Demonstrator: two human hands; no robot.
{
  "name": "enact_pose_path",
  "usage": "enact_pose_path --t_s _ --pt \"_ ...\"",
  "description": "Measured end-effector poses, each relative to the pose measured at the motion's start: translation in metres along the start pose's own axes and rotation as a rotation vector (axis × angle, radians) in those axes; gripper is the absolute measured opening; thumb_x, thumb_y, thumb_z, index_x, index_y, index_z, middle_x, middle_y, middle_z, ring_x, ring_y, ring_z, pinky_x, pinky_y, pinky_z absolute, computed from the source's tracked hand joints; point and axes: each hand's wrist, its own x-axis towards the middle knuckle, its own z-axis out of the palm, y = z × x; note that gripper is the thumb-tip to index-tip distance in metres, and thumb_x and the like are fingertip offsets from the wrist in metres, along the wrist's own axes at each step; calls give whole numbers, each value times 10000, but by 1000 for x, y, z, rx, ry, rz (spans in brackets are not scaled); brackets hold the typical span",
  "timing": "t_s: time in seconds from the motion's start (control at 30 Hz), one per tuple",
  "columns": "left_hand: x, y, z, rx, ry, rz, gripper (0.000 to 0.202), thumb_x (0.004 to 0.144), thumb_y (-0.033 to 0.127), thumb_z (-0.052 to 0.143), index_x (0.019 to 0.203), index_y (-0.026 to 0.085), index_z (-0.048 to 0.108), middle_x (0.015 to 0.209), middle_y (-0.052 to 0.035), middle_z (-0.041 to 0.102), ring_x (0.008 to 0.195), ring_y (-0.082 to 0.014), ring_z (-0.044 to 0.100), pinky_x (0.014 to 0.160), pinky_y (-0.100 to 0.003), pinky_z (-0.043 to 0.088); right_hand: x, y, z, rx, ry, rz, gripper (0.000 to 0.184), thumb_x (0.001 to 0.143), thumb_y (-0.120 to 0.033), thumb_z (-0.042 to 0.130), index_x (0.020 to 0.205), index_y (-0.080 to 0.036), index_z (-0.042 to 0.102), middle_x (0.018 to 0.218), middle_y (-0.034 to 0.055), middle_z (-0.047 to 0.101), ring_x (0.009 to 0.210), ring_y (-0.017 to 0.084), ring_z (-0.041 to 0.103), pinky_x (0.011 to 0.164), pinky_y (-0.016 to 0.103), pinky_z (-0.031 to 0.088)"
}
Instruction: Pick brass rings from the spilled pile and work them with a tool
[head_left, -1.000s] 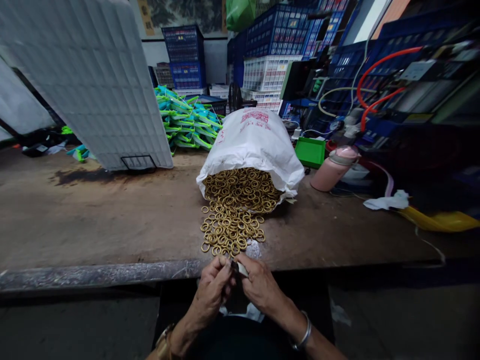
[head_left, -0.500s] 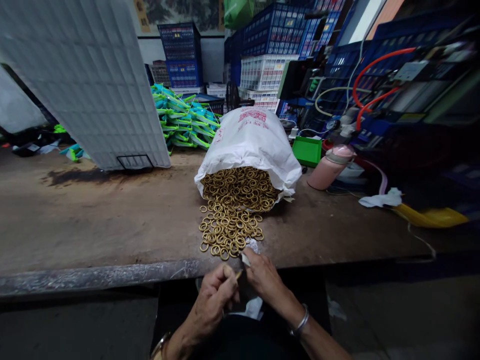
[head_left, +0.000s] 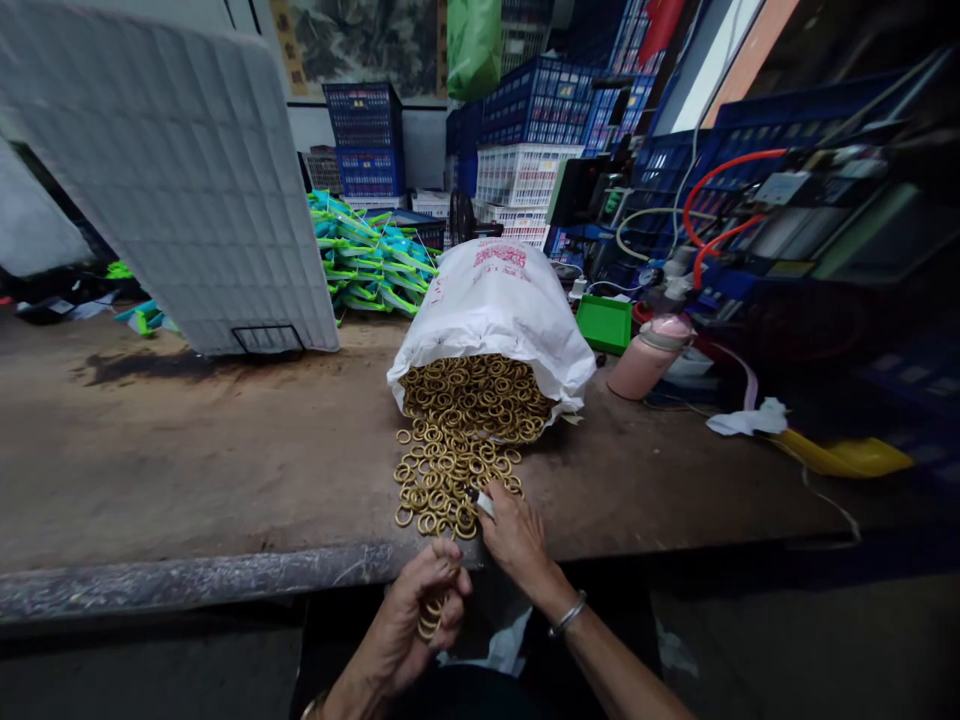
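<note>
Several brass-coloured rings (head_left: 430,620) show in the curled fingers of my left hand (head_left: 401,625), just off the table's front edge. Its thumb and forefinger are pinched together at the top. My right hand (head_left: 520,537) grips a small white tool with a dark tip (head_left: 481,502), whose exact kind I cannot make out. That tip lies over the near right part of a loose heap of rings (head_left: 435,480) on the table. The heap spills from the mouth of a white woven sack (head_left: 499,315) lying on its side, with many more rings inside.
A pale ribbed panel (head_left: 202,190) stands at the left of the brown table (head_left: 225,470). Green and blue pieces (head_left: 371,260) are piled behind it. Right of the sack are a green tray (head_left: 604,323), a pink bottle (head_left: 649,358) and a machine with orange hoses (head_left: 701,200).
My right hand has moved forward with the tool, from the table edge onto the rings. My left hand has turned, showing rings in its fingers. The view has tilted up slightly.
</note>
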Motion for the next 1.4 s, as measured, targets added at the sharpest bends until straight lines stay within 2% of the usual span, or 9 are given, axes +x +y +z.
enact_pose_path --t_s 0.27,0.4,0.5,0.63,0.8,0.93,1.07,1.27,1.4 --pt "9 6 -3 -68 77 21 235 682 293 660 693 133 489 703 -17 534 536 -63 485 335 -115 167 8 3 -3 24 45 -31 119 805 -160 403 809 -192 518 801 50 615 698 149 545 555 260 244" --pt "19 14 2 145 73 100 275 703 367 632 680 144 474 603 17 494 459 -46 422 335 -126 180 17 11 -4 155 35 11 117 790 -177 394 746 -192 502 676 16 561 598 127 481 532 252 236" --pt "32 19 2 389 184 207 288 733 432 575 706 175 450 518 65 443 371 -32 323 333 -137 187 25 18 -2 417 27 29 135 760 -226 409 639 -189 458 578 -27 464 546 102 411 519 229 263" --pt "49 24 1 612 238 409 231 753 375 553 883 188 515 505 85 411 393 -54 338 388 -159 264 28 16 -6 909 -127 100 100 690 -282 466 659 -192 437 522 -77 385 443 62 325 429 192 253" --pt "57 31 2 885 162 627 197 756 256 538 916 178 622 814 -27 607 717 -138 522 659 -229 403 19 3 -22 1242 -414 245 172 639 -299 509 737 -218 393 472 -127 367 319 19 154 326 169 105" --pt "59 32 5 919 87 622 184 774 271 516 874 181 640 822 -33 624 778 -166 539 719 -249 402 17 -4 -29 1315 -512 259 184 622 -270 511 751 -218 392 486 -123 425 306 5 163 321 151 102" --pt "59 32 6 932 71 577 181 797 289 483 807 177 626 688 -14 608 658 -146 526 647 -235 397 16 -8 -26 1316 -560 250 198 640 -304 521 761 -218 390 488 -118 442 299 5 177 320 147 104" --pt "57 35 2 1067 240 719 114 740 227 546 671 189 629 628 -4 583 631 -145 503 641 -235 369 18 -5 -16 1066 -261 79 263 761 -452 431 708 -195 418 514 -72 464 372 37 296 379 182 236" --pt "55 36 7 1083 220 700 133 749 239 538 657 187 619 618 -8 585 617 -146 511 640 -242 380 19 -5 -13 924 -163 -74 285 761 -429 445 608 -189 415 526 -52 434 510 78 385 510 214 328"
